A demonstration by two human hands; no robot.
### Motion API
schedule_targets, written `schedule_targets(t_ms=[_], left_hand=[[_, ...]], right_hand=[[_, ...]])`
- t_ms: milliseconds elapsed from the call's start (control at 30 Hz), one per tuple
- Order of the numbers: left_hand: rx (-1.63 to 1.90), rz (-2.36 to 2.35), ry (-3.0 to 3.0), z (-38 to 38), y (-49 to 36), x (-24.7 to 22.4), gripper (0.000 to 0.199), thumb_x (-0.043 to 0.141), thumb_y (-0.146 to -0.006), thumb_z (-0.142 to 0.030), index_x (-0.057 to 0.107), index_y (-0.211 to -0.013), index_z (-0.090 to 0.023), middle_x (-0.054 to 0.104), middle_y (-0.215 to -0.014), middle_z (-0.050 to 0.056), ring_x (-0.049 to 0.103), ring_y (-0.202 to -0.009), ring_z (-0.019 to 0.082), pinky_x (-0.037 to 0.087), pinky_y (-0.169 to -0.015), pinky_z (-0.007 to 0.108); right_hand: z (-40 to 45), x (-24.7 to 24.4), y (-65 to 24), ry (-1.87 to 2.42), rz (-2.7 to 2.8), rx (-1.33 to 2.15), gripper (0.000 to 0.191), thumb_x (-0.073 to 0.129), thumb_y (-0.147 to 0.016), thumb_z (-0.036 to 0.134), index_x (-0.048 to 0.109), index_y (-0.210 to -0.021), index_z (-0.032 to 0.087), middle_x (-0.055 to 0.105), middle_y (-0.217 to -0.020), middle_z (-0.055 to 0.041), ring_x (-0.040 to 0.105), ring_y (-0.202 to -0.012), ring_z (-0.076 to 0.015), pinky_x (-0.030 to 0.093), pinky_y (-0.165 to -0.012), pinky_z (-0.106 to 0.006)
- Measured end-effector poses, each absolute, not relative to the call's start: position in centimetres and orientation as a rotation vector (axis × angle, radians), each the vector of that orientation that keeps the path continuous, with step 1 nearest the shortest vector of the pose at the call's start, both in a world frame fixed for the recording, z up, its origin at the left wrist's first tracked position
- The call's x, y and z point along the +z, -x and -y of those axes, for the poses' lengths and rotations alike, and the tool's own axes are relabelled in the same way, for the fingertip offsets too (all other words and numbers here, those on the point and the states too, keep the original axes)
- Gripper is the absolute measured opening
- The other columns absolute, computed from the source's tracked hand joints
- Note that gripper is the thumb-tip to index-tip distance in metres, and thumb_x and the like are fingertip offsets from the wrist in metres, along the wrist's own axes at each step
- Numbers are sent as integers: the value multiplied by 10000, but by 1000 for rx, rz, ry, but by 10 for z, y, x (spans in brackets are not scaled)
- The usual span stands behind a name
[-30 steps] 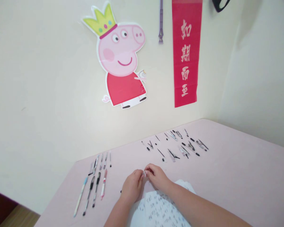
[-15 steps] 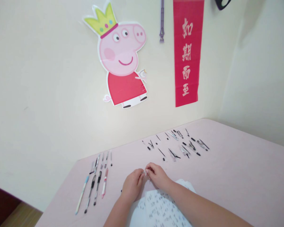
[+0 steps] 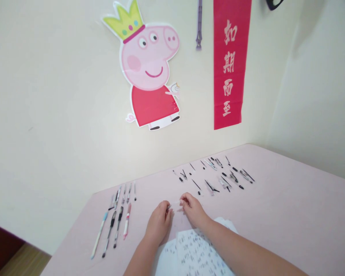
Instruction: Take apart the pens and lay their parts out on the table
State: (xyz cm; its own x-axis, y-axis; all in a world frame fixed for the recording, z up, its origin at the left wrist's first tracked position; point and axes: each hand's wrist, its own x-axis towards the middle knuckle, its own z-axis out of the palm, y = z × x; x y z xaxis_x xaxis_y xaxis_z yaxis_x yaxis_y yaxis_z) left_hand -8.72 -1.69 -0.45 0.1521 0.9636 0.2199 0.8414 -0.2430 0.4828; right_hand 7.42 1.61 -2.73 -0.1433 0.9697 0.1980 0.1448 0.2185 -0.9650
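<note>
Near the middle of the pink table, my left hand is closed around a small dark-tipped piece that mostly hides between its fingers. Just to its right, my right hand pinches a thin, clear or whitish piece, too small to name. A narrow gap separates the two hands. Sheets of handwritten paper lie under and between my forearms.
At the left lie several pens, among them a blue-capped pen and a pink pen. Toward the back right are scattered pen parts, including a black cap. A pig sticker and red banner hang on the wall.
My hands, which were together at the fingertips, have moved apart, the left one slightly left and the right one slightly right. The view has shifted a little.
</note>
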Motion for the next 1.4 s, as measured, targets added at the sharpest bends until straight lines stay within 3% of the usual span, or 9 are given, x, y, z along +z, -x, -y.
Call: schedule_targets(t_ms=[400, 633, 933, 1033, 1167, 1400], left_hand=[[1104, -1777, -2193, 17, 86, 4, 168, 366, -854, -232, 453, -715, -197, 486, -759, 21, 493, -736, 166, 413, -678, 301], [1192, -1758, -2189, 19, 87, 15, 234, 431, -851, -328, 594, -768, -181, 537, -852, 59, 519, -831, 193, 408, -772, 341], [1565, -1621, -1399, 13, 90, 14, 379, 507, -772, -523, 606, -782, -157, 532, -649, -13, 499, -622, 123, 419, -608, 247], [1679, -1368, -981, 10, 89, 9, 328, 556, -772, -458, 600, -848, -142, 598, -755, 9, 496, -578, 78, 428, -551, 201], [1713, -1073, -582, 6, 90, 5, 112, 531, -830, -234, 592, -805, -143, 622, -796, 12, 530, -564, 38, 460, -530, 142], [1598, -948, -427, 6, 85, 5, 157, 469, -860, -113, 597, -770, -119, 630, -737, 21, 559, -524, 29, 507, -507, 123]], right_hand=[[-5, -20, -76, 1216, 1931, 695, 192, 515, -701, 81, 619, -820, 190, 608, -770, -34, 532, -750, -168, 389, -707, -269], [-6, -21, -78, 1181, 1974, 588, 205, 511, -696, 50, 626, -789, 192, 610, -815, -52, 518, -835, -194, 390, -778, -301], [-4, -17, -78, 1110, 1966, 559, 172, 521, -724, 71, 615, -807, 189, 589, -850, -52, 492, -881, -195, 377, -812, -315], [-5, -17, -77, 1092, 1947, 543, 136, 483, -800, 119, 604, -800, 181, 583, -835, -53, 486, -865, -187, 372, -797, -313], [-9, -18, -77, 1130, 1939, 541, 226, 406, -882, 219, 574, -738, 176, 560, -765, -47, 476, -790, -180, 363, -743, -313], [-12, -22, -77, 1069, 1887, 625, 367, 301, -928, 308, 535, -676, 179, 536, -693, -27, 478, -728, -163, 359, -708, -292]])
